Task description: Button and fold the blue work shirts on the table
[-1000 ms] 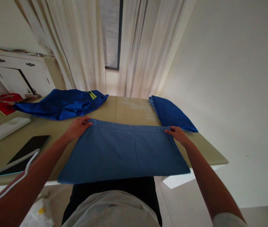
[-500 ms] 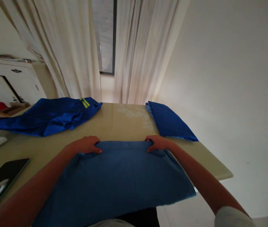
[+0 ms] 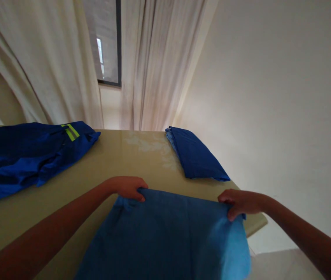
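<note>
A plain blue cloth garment [image 3: 165, 237] hangs down toward me over the near edge of the table, its upper edge stretched between my hands. My left hand [image 3: 128, 188] pinches the upper left corner, thumb on the near face. At the upper right corner, my right hand [image 3: 238, 203] is closed on the same edge, thumb in front and fingers behind. A faint vertical crease runs down the middle of the cloth. Its lower end is cut off by the frame, so I cannot tell which kind of garment it is.
The cream table [image 3: 130, 159] reaches back to pale curtains [image 3: 159, 70]. A folded dark-blue garment [image 3: 198, 153] lies at the right rear. To the left, a crumpled blue garment [image 3: 22, 151] with a yellow-and-grey reflective strip lies spread out. A plain wall [image 3: 270, 97] stands at the right.
My hands have moved rightward relative to the table and farther apart, stretching the cloth's upper edge wider. The view has turned right; the cabinet and dark flat object have mostly left it.
</note>
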Action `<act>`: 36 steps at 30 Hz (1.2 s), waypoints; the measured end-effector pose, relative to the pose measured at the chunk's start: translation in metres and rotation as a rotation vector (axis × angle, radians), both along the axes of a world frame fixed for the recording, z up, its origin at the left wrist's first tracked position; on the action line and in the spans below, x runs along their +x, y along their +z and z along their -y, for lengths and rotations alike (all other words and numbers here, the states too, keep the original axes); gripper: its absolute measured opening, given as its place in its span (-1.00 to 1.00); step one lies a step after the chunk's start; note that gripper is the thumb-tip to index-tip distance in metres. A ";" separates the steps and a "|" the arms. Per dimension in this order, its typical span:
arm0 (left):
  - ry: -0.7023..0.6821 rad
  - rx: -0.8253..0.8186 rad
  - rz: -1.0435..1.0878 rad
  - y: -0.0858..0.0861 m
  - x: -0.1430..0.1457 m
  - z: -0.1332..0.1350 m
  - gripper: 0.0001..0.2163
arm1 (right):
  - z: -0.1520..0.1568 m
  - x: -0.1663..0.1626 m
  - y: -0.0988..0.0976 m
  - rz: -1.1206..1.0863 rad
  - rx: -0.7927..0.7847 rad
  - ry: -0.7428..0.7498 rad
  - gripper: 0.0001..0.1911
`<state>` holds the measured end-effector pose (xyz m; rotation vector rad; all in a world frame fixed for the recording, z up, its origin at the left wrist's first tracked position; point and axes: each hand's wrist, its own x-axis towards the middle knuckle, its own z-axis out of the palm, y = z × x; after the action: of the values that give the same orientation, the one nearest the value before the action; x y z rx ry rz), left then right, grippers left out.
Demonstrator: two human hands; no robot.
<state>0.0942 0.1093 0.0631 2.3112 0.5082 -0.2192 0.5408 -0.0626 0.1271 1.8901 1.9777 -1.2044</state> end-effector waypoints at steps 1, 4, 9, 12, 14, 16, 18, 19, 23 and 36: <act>-0.016 -0.021 0.025 -0.008 0.020 0.001 -0.81 | -0.008 0.017 0.016 0.075 -0.039 -0.018 -0.74; 0.008 -0.149 0.120 -0.027 0.088 0.007 -0.83 | -0.068 0.060 0.080 0.370 -0.038 -0.023 -0.76; 0.278 -0.283 0.316 -0.019 0.191 0.005 -0.78 | -0.227 0.045 0.153 0.819 0.748 0.143 -0.89; 0.448 -0.291 0.369 -0.022 0.211 -0.001 -0.64 | -0.290 -0.024 0.106 0.702 1.127 0.142 -0.52; 0.487 -0.350 0.369 -0.037 0.196 0.000 -0.62 | -0.302 -0.082 0.038 0.468 1.123 0.090 -0.36; 0.486 -0.382 0.364 -0.057 0.162 0.005 -0.70 | -0.294 -0.134 -0.041 0.313 0.943 0.111 -0.43; 0.485 -0.310 0.380 -0.074 0.115 0.008 -0.78 | -0.275 -0.172 -0.111 0.261 0.880 0.148 -0.47; 0.499 -0.249 0.386 -0.079 0.089 0.006 -0.79 | -0.266 -0.184 -0.138 0.241 0.881 0.129 -0.48; 0.709 0.196 0.268 -0.076 -0.022 -0.024 -0.75 | -0.245 -0.195 -0.186 0.106 0.927 -0.012 -0.49; 1.404 0.737 -0.322 -0.068 -0.213 -0.068 -0.55 | -0.253 -0.181 -0.197 0.017 1.032 -0.024 -0.48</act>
<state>-0.1187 0.1773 -0.0054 1.9314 2.4906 0.3509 0.3597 0.1904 -0.0696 2.2366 2.8637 -0.0739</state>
